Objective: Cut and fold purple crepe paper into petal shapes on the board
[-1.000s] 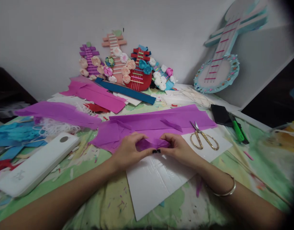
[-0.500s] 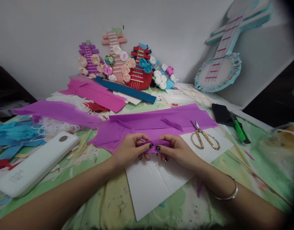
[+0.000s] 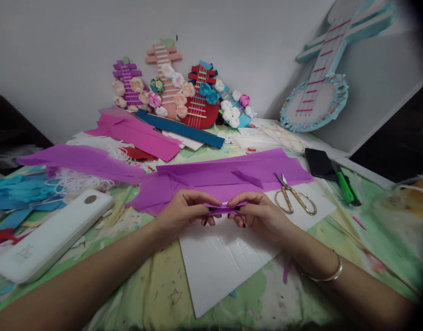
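Observation:
Between my hands is a small strip of purple crepe paper [image 3: 224, 209], stretched level over a white board [image 3: 225, 266]. My left hand [image 3: 184, 209] pinches its left end between thumb and fingers. The right end is pinched by my right hand [image 3: 265, 214], which has a bangle on its wrist. Just behind my fingers lie larger purple paper sheets [image 3: 211, 174], with a loose purple scrap [image 3: 248, 178] on top. Gold-handled scissors [image 3: 294, 195] rest slightly spread to the right of my right hand.
A white oblong device [image 3: 53, 236] lies at left near white string [image 3: 82, 181]. A green cutter [image 3: 344, 186] and a black phone-like slab [image 3: 320, 164] lie at right. Several decorated paper instruments [image 3: 201, 96] lean on the wall; a thin stick [image 3: 373, 255] lies at right.
My thumbs and fingers have shifted their pinch on the purple strip and rolled inward. The strip now looks narrower, seen more edge-on. Things on the table have stayed put.

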A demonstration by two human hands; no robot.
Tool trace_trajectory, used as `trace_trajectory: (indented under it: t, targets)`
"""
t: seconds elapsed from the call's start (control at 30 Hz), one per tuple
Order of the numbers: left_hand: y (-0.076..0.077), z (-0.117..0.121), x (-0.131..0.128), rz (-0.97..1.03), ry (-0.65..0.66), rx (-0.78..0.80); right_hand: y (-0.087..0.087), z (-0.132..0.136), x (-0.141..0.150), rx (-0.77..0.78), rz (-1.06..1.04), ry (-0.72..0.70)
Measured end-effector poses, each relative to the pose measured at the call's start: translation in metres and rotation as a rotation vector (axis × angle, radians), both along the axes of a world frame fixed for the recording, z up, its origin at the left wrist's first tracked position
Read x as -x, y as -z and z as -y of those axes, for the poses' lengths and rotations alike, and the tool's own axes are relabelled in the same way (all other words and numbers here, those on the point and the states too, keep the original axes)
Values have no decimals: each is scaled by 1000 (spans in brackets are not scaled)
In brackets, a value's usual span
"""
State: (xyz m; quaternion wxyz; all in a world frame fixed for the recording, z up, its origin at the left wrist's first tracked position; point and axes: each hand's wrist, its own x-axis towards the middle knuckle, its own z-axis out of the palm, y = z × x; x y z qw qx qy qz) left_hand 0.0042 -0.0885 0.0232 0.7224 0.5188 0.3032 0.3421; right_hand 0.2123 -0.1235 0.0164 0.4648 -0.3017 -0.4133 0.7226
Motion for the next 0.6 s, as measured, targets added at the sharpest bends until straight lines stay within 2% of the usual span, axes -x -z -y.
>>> trace_trajectory:
  t: [0.33,0.6]
  targets:
    - [0,5,-4,146,9,168,-1,2,3,48,-16,15]
    - [-1,5,-5,169,3,186,0,1,4,51,-27,5]
